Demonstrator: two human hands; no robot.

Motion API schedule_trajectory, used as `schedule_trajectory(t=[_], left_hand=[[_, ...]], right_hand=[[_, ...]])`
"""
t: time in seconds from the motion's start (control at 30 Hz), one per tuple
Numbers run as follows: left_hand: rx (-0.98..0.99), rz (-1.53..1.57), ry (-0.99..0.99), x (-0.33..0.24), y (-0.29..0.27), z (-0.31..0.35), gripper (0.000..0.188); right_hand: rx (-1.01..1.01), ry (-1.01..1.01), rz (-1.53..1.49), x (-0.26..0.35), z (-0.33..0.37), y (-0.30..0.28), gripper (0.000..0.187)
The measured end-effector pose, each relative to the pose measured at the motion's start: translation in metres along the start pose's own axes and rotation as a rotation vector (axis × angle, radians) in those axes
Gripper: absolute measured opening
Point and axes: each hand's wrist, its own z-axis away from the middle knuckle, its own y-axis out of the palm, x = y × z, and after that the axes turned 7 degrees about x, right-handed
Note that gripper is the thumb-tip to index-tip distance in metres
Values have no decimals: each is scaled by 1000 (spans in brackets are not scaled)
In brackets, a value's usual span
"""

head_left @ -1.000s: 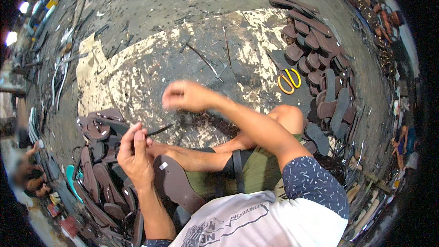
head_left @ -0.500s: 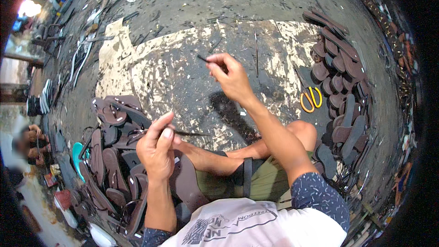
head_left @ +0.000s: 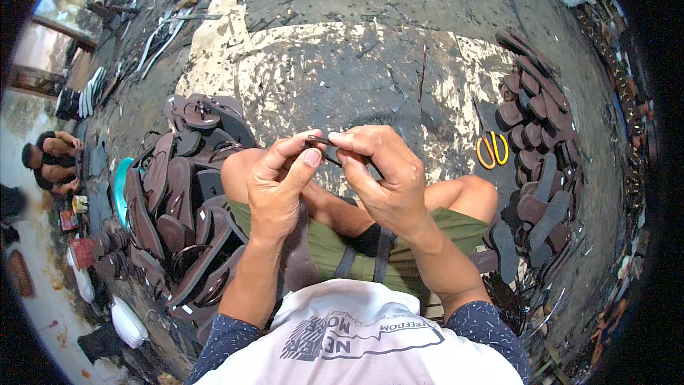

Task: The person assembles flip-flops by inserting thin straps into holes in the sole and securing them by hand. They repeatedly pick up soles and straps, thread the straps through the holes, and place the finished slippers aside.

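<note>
In front of my body both hands are close together on a thin dark strap (head_left: 320, 141). My left hand (head_left: 279, 184) pinches one end of it between thumb and fingers. From the other side my right hand (head_left: 390, 177) is closed on it, fingertips nearly touching those of the left. A dark length of it hangs below the fingers, and my hands hide the rest. Left of my knee lies a heap of brown strapped sandals (head_left: 173, 192).
Scissors with orange and yellow handles (head_left: 491, 150) lie on the right of the stained floor sheet (head_left: 214, 43). Brown and grey soles (head_left: 536, 110) are piled beyond them. A teal piece (head_left: 122, 189) pokes from the sandal heap. Another person (head_left: 54, 162) squats far left.
My right hand has come back from over the floor sheet to meet my left hand at the strap. The left has shifted right and up.
</note>
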Motion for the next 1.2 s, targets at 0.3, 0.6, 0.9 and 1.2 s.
schedule_trajectory(t=[0.3, 0.6, 0.9, 1.2], left_hand=[[-7, 127, 70, 0, 6, 18, 25], [145, -956, 49, -7, -53, 14, 55], [63, -952, -371, -5, -50, 88, 66], [-183, -299, -454, -24, -52, 73, 43]], right_hand=[[58, 42, -130, 16, 12, 4, 22], [15, 387, -620, 23, 27, -18, 12], [299, -308, -1318, 75, 24, -64, 15], [368, -158, -951, 62, 14, -45, 13]])
